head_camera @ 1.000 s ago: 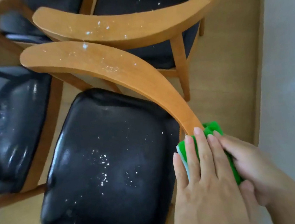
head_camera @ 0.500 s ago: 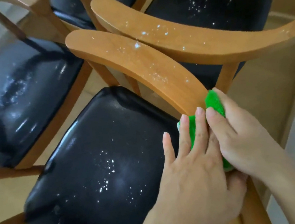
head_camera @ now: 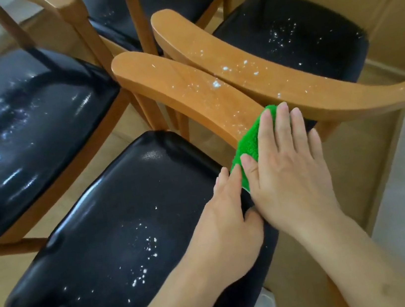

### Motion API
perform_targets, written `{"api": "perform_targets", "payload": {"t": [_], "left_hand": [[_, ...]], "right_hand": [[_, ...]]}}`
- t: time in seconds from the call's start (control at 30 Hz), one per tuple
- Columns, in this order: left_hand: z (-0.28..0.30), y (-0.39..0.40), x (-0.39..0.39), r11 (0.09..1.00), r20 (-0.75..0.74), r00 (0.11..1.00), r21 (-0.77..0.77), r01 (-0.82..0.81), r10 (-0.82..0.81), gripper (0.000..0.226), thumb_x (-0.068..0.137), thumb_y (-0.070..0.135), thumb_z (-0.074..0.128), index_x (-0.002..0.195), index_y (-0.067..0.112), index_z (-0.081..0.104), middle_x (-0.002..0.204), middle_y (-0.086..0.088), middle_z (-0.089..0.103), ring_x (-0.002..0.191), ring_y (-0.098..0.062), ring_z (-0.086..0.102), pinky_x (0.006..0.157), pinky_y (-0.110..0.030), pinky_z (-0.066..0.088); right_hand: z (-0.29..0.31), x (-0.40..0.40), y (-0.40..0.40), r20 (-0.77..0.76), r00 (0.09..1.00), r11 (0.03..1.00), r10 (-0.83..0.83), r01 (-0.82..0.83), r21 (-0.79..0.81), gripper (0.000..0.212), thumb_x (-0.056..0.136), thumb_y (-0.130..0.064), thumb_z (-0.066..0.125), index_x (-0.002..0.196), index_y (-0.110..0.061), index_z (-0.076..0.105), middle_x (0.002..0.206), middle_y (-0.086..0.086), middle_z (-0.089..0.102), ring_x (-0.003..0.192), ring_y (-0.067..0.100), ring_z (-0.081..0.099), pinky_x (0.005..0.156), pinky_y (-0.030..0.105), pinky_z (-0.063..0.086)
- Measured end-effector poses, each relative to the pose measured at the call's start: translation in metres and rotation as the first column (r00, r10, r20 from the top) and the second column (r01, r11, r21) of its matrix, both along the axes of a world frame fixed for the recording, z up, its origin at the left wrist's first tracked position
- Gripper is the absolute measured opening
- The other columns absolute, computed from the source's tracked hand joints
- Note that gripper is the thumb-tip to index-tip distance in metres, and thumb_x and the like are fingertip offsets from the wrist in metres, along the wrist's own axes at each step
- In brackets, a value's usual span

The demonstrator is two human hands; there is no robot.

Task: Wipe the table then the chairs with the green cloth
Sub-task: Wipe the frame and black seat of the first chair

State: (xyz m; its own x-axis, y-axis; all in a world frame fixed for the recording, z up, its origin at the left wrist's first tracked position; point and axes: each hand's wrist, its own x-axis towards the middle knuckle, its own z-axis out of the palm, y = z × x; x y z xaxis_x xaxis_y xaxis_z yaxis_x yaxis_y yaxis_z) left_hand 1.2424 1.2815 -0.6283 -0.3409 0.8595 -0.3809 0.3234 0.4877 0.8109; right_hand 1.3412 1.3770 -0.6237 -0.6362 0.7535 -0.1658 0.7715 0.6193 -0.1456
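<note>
While the right hand (head_camera: 286,167) presses flat-fingered on the green cloth (head_camera: 248,144) atop the near chair's backrest (head_camera: 188,95), the left hand (head_camera: 226,217) rests relaxed, fingertips touching its near edge. Soft, light, bunchable; best pinned under a palm.

Centre of frame: near chair's backrest (head_camera: 187,87) is pressed against a second backrest (head_camera: 290,83); no gap is seen between them at upper centre. Open room is offered over the black seat (head_camera: 103,232), lower left. At right, bare floor (head_camera: 354,171) is left, possibly passable.
</note>
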Motion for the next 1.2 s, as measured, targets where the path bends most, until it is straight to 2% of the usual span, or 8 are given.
{"api": "perform_targets", "payload": {"t": [0.1, 0.27, 0.57, 0.7, 0.8, 0.9, 1.07, 1.2], "left_hand": [[-0.011, 0.001, -0.010, 0.994, 0.030, 0.994, 0.020, -0.103, 0.102, 0.061, 0.092, 0.020, 0.053, 0.144, 0.039, 0.027, 0.133, 0.017, 0.052, 0.118, -0.004, 0.051, 0.085, -0.010, 0.041], [-0.024, 0.017, -0.044, 0.963, 0.128, 0.955, -0.018, -0.267, 0.267, 0.064, 0.090, 0.027, 0.061, 0.145, 0.036, 0.030, 0.119, 0.016, 0.061, 0.103, 0.001, 0.057, 0.088, -0.023, 0.048], [-0.033, 0.028, -0.078, 0.930, 0.268, 0.894, -0.024, -0.366, 0.359, 0.061, 0.087, 0.030, 0.067, 0.140, 0.037, 0.036, 0.130, 0.017, 0.057, 0.101, 0.016, 0.050, 0.065, -0.003, 0.044], [-0.037, 0.022, -0.084, 0.903, 0.303, 0.859, -0.018, -0.429, 0.414, 0.062, 0.087, 0.030, 0.069, 0.139, 0.039, 0.038, 0.127, 0.018, 0.060, 0.108, 0.009, 0.056, 0.081, -0.013, 0.049], [-0.036, 0.021, -0.099, 0.883, 0.279, 0.848, 0.007, -0.470, 0.450, 0.052, 0.089, 0.030, 0.065, 0.136, 0.038, 0.044, 0.123, 0.020, 0.061, 0.102, 0.014, 0.056, 0.075, -0.008, 0.049], [-0.031, 0.018, -0.122, 0.840, 0.213, 0.831, 0.069, -0.538, 0.515, 0.041, 0.091, 0.020, 0.060, 0.124, 0.041, 0.050, 0.120, 0.021, 0.062, 0.105, 0.012, 0.057, 0.087, -0.018, 0.050], [-0.027, 0.017, -0.165, 0.779, 0.123, 0.781, 0.072, -0.622, 0.612, 0.045, 0.091, 0.017, 0.057, 0.134, 0.030, 0.050, 0.119, 0.017, 0.063, 0.106, 0.002, 0.059, 0.087, -0.025, 0.051], [-0.028, 0.025, -0.186, 0.827, 0.154, 0.818, -0.001, -0.562, 0.555, 0.046, 0.088, 0.018, 0.060, 0.132, 0.029, 0.051, 0.119, 0.009, 0.065, 0.112, -0.013, 0.060, 0.098, -0.040, 0.047]], "right_hand": [[0.001, -0.054, 0.013, -0.040, 0.999, 0.998, -0.034, 0.036, 0.056, 0.070, 0.096, -0.048, 0.006, 0.152, -0.008, -0.008, 0.161, 0.017, -0.005, 0.148, 0.031, -0.008, 0.119, 0.048, 0.004], [-0.003, -0.091, 0.019, -0.006, 1.000, 0.999, -0.018, 0.018, 0.045, 0.071, 0.099, -0.047, 0.012, 0.151, -0.007, -0.014, 0.160, 0.018, -0.013, 0.147, 0.032, -0.015, 0.119, 0.048, -0.003], [-0.007, -0.131, 0.024, 0.009, 1.000, 0.993, -0.024, 0.023, 0.115, 0.072, 0.099, -0.047, 0.016, 0.151, -0.005, -0.010, 0.160, 0.020, -0.008, 0.147, 0.033, -0.010, 0.118, 0.048, -0.002], [-0.008, -0.144, 0.027, 0.004, 1.000, 0.993, 0.006, -0.006, 0.122, 0.072, 0.099, -0.048, 0.016, 0.151, -0.005, -0.009, 0.160, 0.021, -0.007, 0.148, 0.033, -0.009, 0.117, 0.047, -0.003], [-0.010, -0.158, 0.030, -0.019, 0.999, 0.990, 0.034, -0.032, 0.137, 0.073, 0.099, -0.048, 0.018, 0.152, -0.004, -0.007, 0.160, 0.021, -0.006, 0.148, 0.034, -0.008, 0.117, 0.047, -0.002], [-0.012, -0.174, 0.032, -0.053, 0.997, 0.987, 0.064, -0.056, 0.149, 0.073, 0.099, -0.048, 0.020, 0.152, -0.005, -0.006, 0.160, 0.021, -0.005, 0.148, 0.034, -0.007, 0.115, 0.047, -0.003], [-0.014, -0.213, 0.032, -0.115, 0.985, 0.982, 0.131, -0.113, 0.150, 0.071, 0.099, -0.045, 0.026, 0.153, -0.007, 0.000, 0.161, 0.018, -0.001, 0.148, 0.032, -0.004, 0.115, 0.046, -0.001], [-0.015, -0.240, 0.034, -0.149, 0.967, 0.971, 0.208, -0.186, 0.147, 0.067, 0.101, -0.041, 0.029, 0.154, -0.009, 0.003, 0.161, 0.016, 0.003, 0.149, 0.030, -0.001, 0.118, 0.046, 0.001]]}}
